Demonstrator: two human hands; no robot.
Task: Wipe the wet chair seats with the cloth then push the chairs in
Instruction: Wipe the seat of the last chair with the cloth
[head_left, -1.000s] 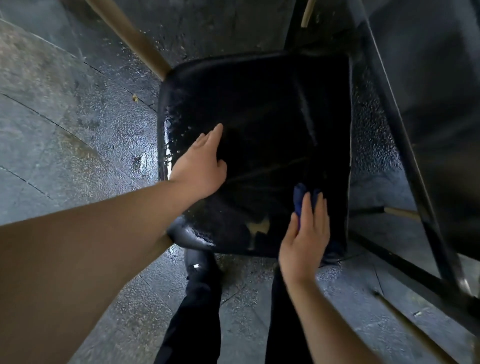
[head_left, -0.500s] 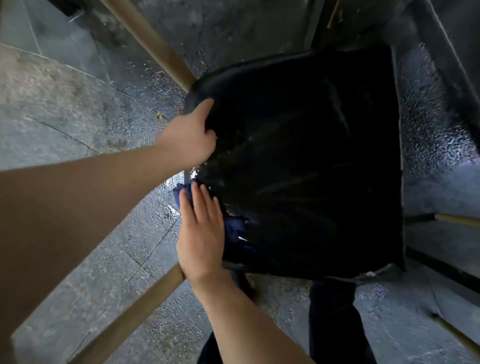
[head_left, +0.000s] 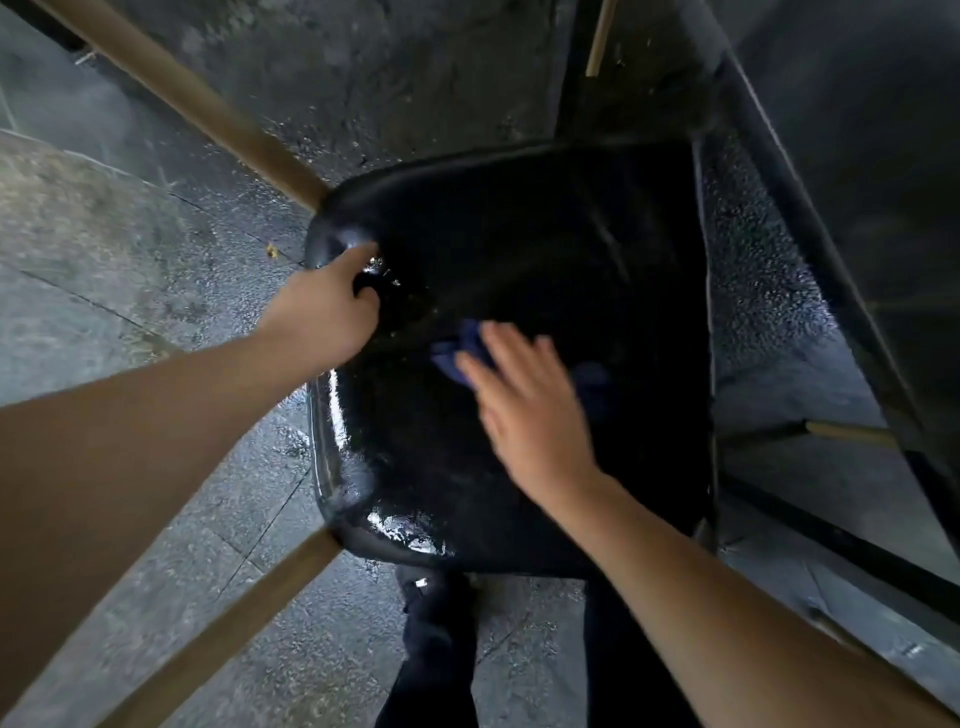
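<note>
Two bare hands are shown over a black chair seat, viewed from above. The left hand is placed at the seat's far left corner, its grip curled closed around the rim there, with the thumb lying on the upper surface. The right hand is laid flat near the middle of the seat, fingers spread and extended, and a blue cloth is pressed beneath them against the seat; only folds of the cloth are visible beyond the fingertips and to the right of the palm. This hand is blurred. Water is seen as bright glints along the seat's left edge and near left corner, and as droplets beside the left thumb. Two tan wooden legs are seen running out from the seat's left corners across the wet stone floor. A dark metal frame is seen to the right of the seat, just beside its edge. The person's dark trouser legs are visible below the near edge of the seat
</note>
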